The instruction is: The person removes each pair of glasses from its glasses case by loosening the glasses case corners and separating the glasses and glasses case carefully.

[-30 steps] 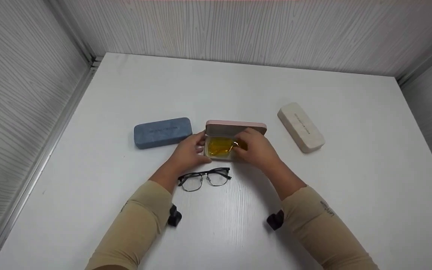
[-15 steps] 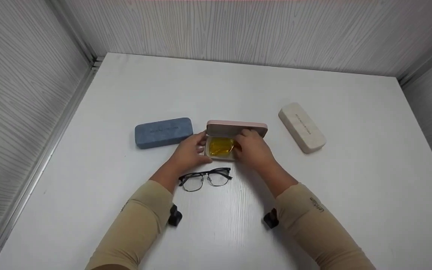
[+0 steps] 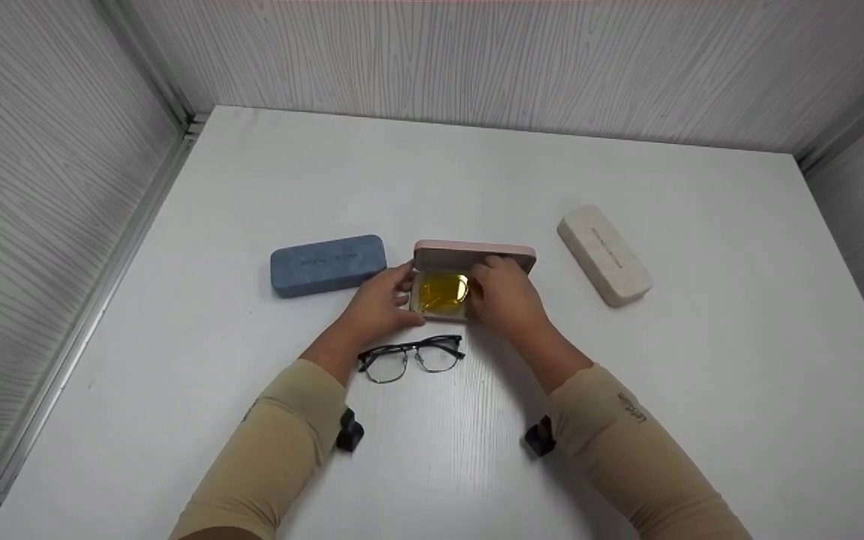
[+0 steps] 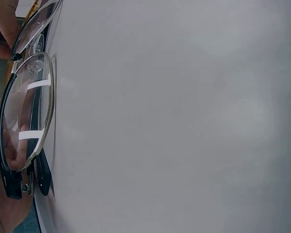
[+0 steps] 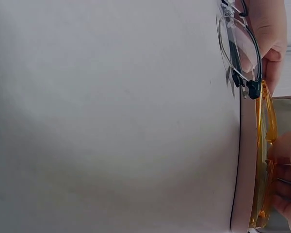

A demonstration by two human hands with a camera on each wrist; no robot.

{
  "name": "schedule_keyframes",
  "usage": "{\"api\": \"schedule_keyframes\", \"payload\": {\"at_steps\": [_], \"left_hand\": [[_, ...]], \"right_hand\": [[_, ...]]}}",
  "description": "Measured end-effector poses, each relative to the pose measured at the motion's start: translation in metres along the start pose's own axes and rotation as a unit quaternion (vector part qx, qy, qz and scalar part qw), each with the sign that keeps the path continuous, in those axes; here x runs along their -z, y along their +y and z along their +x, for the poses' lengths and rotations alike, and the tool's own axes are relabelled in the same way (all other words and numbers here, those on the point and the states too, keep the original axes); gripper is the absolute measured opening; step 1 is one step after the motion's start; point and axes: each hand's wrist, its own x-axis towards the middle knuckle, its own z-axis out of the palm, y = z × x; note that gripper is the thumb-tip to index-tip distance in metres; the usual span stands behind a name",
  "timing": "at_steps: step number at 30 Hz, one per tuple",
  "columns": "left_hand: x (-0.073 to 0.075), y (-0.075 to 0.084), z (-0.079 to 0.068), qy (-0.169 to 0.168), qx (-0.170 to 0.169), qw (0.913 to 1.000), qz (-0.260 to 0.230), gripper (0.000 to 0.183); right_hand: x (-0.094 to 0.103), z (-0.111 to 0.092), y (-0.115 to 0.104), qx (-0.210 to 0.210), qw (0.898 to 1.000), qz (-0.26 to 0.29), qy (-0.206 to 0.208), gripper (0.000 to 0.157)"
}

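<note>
A pink glasses case (image 3: 475,246) stands with its lid raised at the middle of the table. My left hand (image 3: 378,304) grips its left end, thumb at the front corner and fingers behind. Yellow-tinted glasses (image 3: 442,292) lie in the tray of the case, their right part covered by my right hand (image 3: 508,300). In the right wrist view, curled fingers (image 5: 283,150) hold the yellow frame near its middle, just inside the case wall. Black-and-silver glasses (image 3: 411,358) rest folded on the table in front of the case, beside my left wrist.
A closed blue glasses case (image 3: 328,266) lies left of the pink one, close to my left fingers. Farther right, a closed cream glasses case (image 3: 604,255) lies at a slant. The white table (image 3: 432,465) meets wood-patterned panels (image 3: 477,67) at the back.
My right hand has shifted slightly left and settled lower over the yellow glasses' right side. The left hand stays on the pink case.
</note>
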Motion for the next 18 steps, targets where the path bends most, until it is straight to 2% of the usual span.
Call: {"api": "schedule_keyframes", "payload": {"at_steps": [6,12,18], "left_hand": [[0.0,-0.001,0.001,0.001,-0.008,1.0,0.005,0.094],[0.0,-0.002,0.001,0.001,-0.016,0.9999,0.0,0.093],[0.0,0.0,0.0,0.001,-0.017,0.9998,-0.013,0.092]], "right_hand": [[0.007,-0.004,-0.001,0.012,0.999,0.026,0.027,0.012],[0.015,-0.01,-0.001,0.021,0.999,0.04,0.025,0.011],[0.033,-0.02,0.003,0.032,0.996,0.078,0.036,0.01]]}}
